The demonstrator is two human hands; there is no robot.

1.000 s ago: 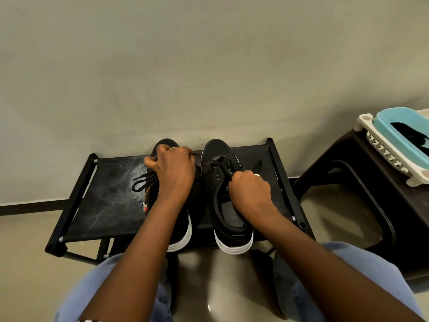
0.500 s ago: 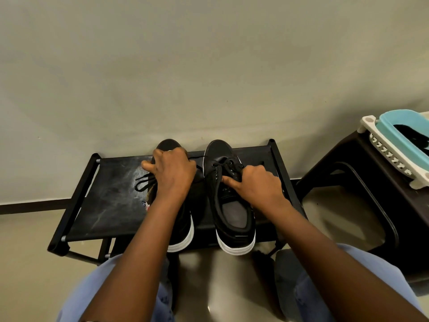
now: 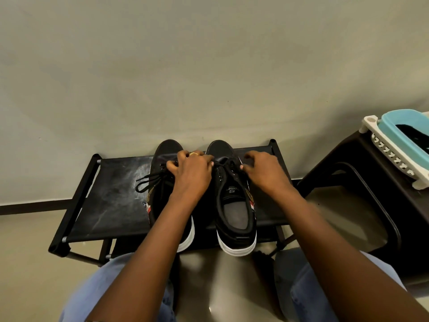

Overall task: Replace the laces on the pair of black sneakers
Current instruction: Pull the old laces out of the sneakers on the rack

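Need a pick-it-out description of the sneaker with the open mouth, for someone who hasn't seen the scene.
Find the low black rack against the wall; two black white-soled sneakers stand on it side by side, toes to the wall. Take the right sneaker, next to the right hand. Unlike the left sneaker, largely hidden under the left hand, its grey insole and printed tongue label show.

Plain grey-green wall [image 3: 209, 66], glossy beige floor [image 3: 23, 263], black rack [image 3: 111, 194], dark stool [image 3: 362, 182] beside it
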